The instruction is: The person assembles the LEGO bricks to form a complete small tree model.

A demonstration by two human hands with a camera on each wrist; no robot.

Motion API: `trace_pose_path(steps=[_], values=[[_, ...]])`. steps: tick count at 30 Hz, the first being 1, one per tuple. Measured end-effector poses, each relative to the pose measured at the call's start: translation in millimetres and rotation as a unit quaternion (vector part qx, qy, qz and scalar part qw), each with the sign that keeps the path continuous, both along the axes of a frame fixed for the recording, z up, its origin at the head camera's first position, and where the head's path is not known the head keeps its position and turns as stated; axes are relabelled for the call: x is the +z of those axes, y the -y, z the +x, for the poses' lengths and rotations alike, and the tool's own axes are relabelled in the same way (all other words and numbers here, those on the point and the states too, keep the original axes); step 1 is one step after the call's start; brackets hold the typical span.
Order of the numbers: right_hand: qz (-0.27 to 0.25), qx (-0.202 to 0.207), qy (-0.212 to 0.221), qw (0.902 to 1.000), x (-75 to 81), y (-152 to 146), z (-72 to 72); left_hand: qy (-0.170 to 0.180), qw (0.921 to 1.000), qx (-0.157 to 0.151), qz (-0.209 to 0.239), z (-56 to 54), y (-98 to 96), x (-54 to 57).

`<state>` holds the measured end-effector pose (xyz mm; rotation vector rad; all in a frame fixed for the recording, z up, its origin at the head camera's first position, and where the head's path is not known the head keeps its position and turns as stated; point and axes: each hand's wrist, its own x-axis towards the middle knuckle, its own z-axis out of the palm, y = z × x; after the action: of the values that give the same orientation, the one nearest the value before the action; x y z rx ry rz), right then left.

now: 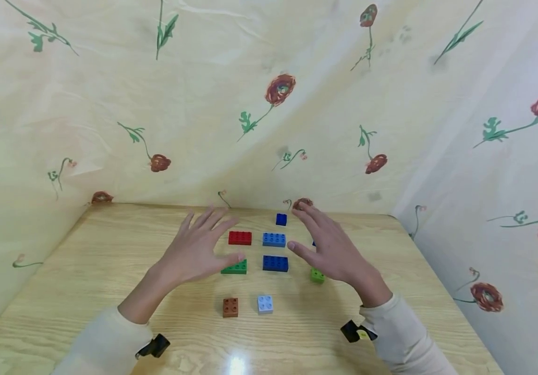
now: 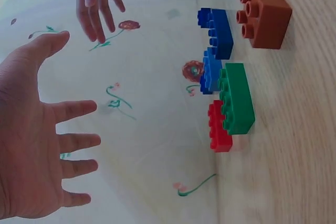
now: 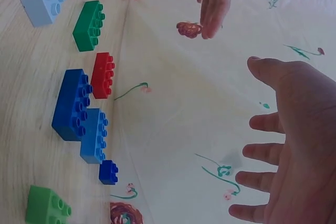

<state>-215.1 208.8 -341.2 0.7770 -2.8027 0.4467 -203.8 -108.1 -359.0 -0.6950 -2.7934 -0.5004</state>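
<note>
Both hands hover above the table with fingers spread, holding nothing. My left hand [image 1: 196,250] overlaps the green brick [image 1: 235,267] in the head view, with the red brick [image 1: 240,238] just beyond its thumb. My right hand [image 1: 327,245] is nearest the lime green brick [image 1: 317,275] and partly covers another blue brick [image 1: 314,244]. Between the hands lie a light blue brick [image 1: 274,239], a dark blue brick [image 1: 276,263] and, farther back, a small blue brick [image 1: 281,220]. Nearer to me sit a brown brick [image 1: 230,307] and a pale blue brick [image 1: 265,304].
The bricks lie apart, studs up, on a light wooden table [image 1: 109,260]. A flower-patterned cloth [image 1: 203,104] hangs behind the table's back edge and along its right side. Each sleeve carries a black wrist device, one by the left cuff [image 1: 154,346], one by the right [image 1: 353,331].
</note>
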Motion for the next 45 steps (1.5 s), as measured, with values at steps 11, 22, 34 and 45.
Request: trace_pose_path(steps=[11, 22, 34, 45], values=[[-0.017, 0.039, 0.001, 0.9991, -29.4, 14.6, 22.1, 0.127, 0.9908, 0.009, 0.045, 21.6, -5.9, -17.8], [-0.03, 0.072, 0.064, 0.9949, -66.6, 26.7, 36.8, 0.172, 0.9764, 0.022, 0.13, 28.0, -7.0, -43.3], [-0.011, 0.1, 0.156, 0.9827, -90.2, 30.7, 39.4, 0.246, 0.9597, -0.019, 0.134, 30.0, 0.6, -67.6], [0.01, 0.12, 0.135, 0.9834, -103.3, 31.3, 35.8, 0.281, 0.94, -0.093, 0.171, 27.3, 10.7, -85.7]])
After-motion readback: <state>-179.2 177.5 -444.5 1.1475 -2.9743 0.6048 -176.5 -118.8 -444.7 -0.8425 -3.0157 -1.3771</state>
